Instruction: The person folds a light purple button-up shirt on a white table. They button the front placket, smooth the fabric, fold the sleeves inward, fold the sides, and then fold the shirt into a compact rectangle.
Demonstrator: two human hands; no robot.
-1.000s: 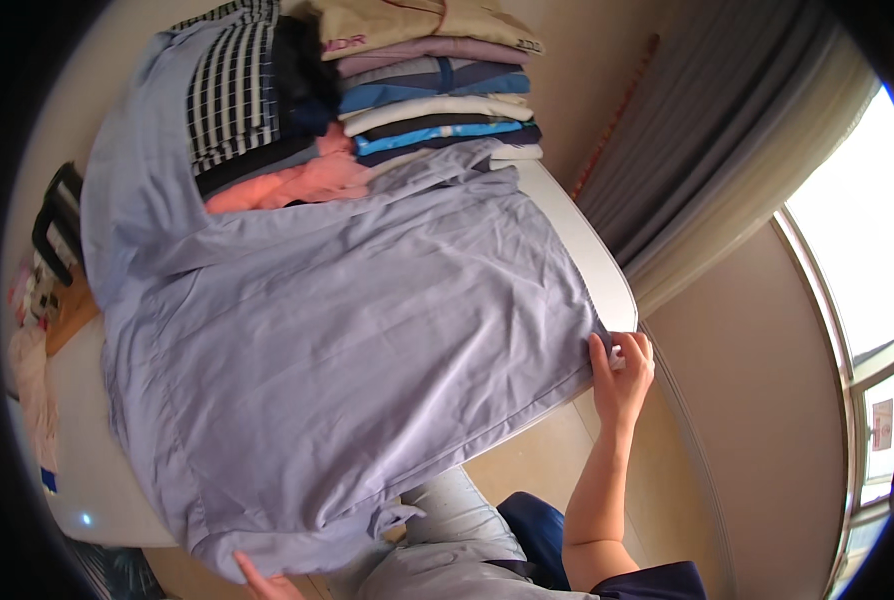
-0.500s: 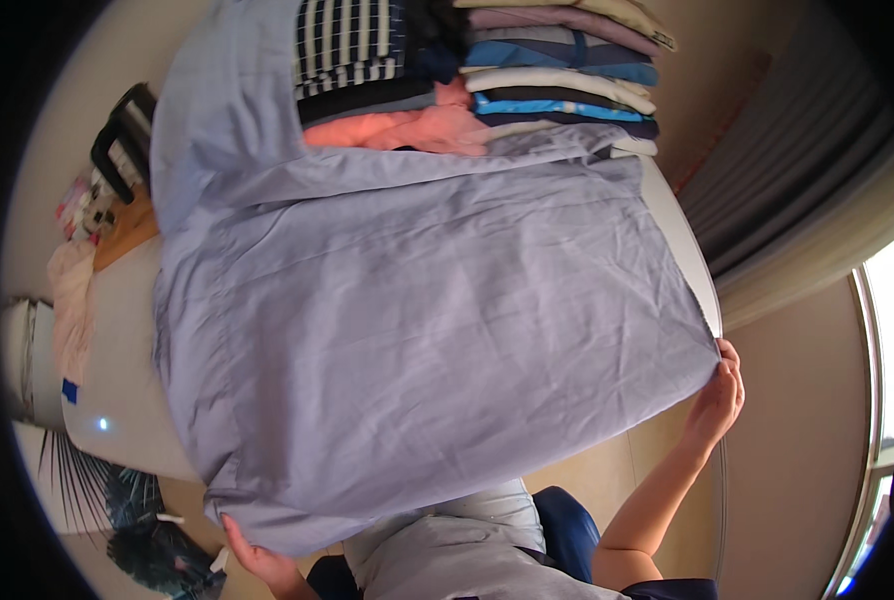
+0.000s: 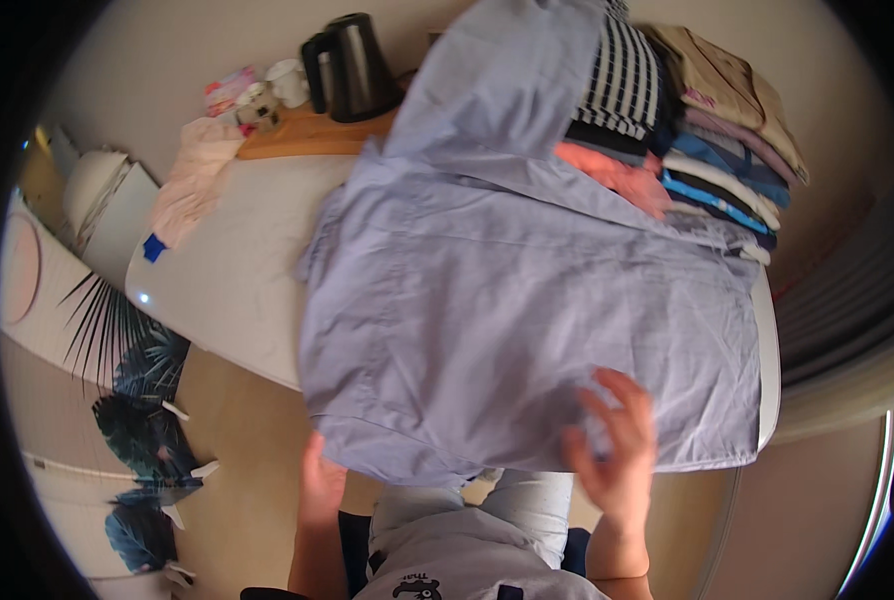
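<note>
A large lavender-grey cloth [image 3: 527, 320] with a seam down its left part lies spread over a white table, its near edge by my lap. My left hand [image 3: 321, 485] grips the cloth at its near left corner; the thumb shows at the edge, while the fingers are mostly hidden. Over the near right part of the cloth, my right hand [image 3: 615, 440] is open, its fingers apart and smeared by motion. Whether its fingertips touch the cloth I cannot tell. The cloth's far left part reaches up beside the folded clothes.
Stacks of folded clothes [image 3: 722, 200] stand at the far right, a black-and-white striped garment [image 3: 622, 80] among them. Far left are a dark kettle [image 3: 357, 75] on a wooden board [image 3: 307, 135] and a peach cloth [image 3: 195, 185]. The white table [image 3: 237, 260] has a rounded left edge.
My right hand has let go of the cloth's right corner and moved left over the cloth. The right end now lies on the table. The view has shifted, showing more on the left.
</note>
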